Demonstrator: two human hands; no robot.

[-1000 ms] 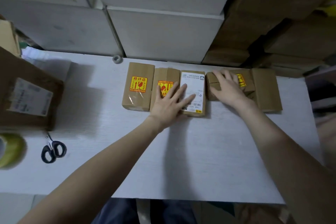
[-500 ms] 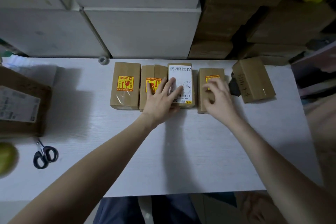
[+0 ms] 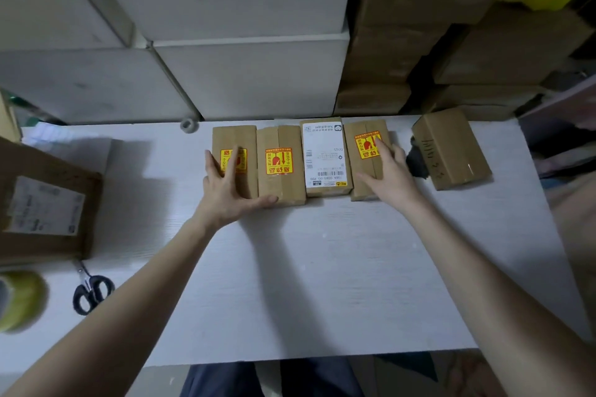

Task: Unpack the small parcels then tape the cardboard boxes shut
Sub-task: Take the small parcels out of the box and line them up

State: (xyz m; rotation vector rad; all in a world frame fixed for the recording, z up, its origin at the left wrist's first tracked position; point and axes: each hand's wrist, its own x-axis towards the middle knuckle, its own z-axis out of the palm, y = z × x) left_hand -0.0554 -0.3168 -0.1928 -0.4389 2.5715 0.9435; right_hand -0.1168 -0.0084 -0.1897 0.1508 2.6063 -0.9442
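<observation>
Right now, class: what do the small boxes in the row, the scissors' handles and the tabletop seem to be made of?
Small boxes: brown cardboard, matte, with glossy clear tape over the seams, judging by the sheen.
Scissors' handles: dark, smooth loops, probably plastic.
Tabletop: white with faint grain lines, likely laminate or painted wood; the picture leaves it open.

My left hand (image 3: pixel 225 190) rests flat on the leftmost parcel (image 3: pixel 233 138) at eleven o'clock; my right hand (image 3: pixel 392 176) lies on the fourth parcel (image 3: pixel 364 129) at one o'clock, on the white surface (image 3: pixel 322 267).
</observation>
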